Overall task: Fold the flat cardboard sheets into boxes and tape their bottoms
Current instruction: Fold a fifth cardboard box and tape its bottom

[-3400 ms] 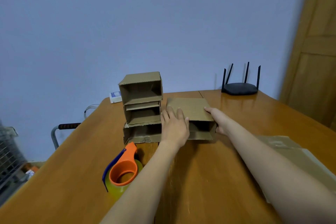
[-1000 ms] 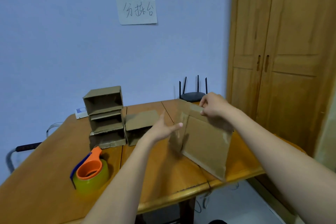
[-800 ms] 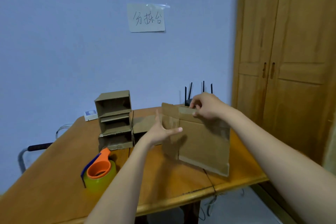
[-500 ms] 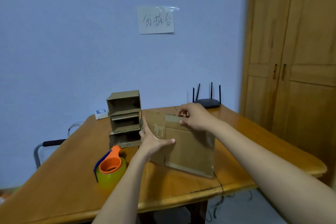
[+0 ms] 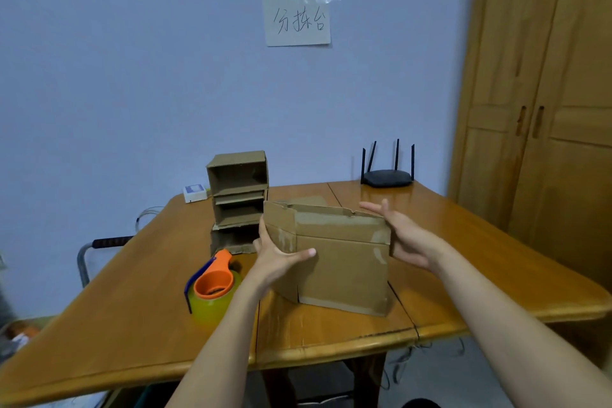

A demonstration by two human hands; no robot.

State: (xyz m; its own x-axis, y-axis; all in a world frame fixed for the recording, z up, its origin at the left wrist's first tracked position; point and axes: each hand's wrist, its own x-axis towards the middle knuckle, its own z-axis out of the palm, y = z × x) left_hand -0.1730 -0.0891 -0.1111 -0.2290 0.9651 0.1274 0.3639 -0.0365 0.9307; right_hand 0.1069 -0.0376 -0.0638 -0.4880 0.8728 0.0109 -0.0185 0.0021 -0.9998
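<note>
I hold a brown cardboard sheet [image 5: 344,268] upright above the wooden table [image 5: 132,318], partly spread into a box shape, with old tape marks on its front. My left hand [image 5: 278,258] grips its left corner, thumb across the front panel. My right hand [image 5: 402,235] presses flat against its right side, fingers straight and pointing away from me. An orange and blue tape dispenser [image 5: 212,288] with a yellow roll stands left of the sheet. Behind it three folded boxes [image 5: 238,199] are stacked with their open sides facing me.
A black router [image 5: 387,175] with several antennas sits at the table's far edge. A small white device [image 5: 195,192] lies by the wall left of the stack. A wooden wardrobe [image 5: 543,129] stands at the right. A chair handle [image 5: 106,243] pokes up left of the table.
The sheet has come toward me and begun spreading open. My right hand left its top edge for its right side. My left hand closed on the left corner. The view swung left.
</note>
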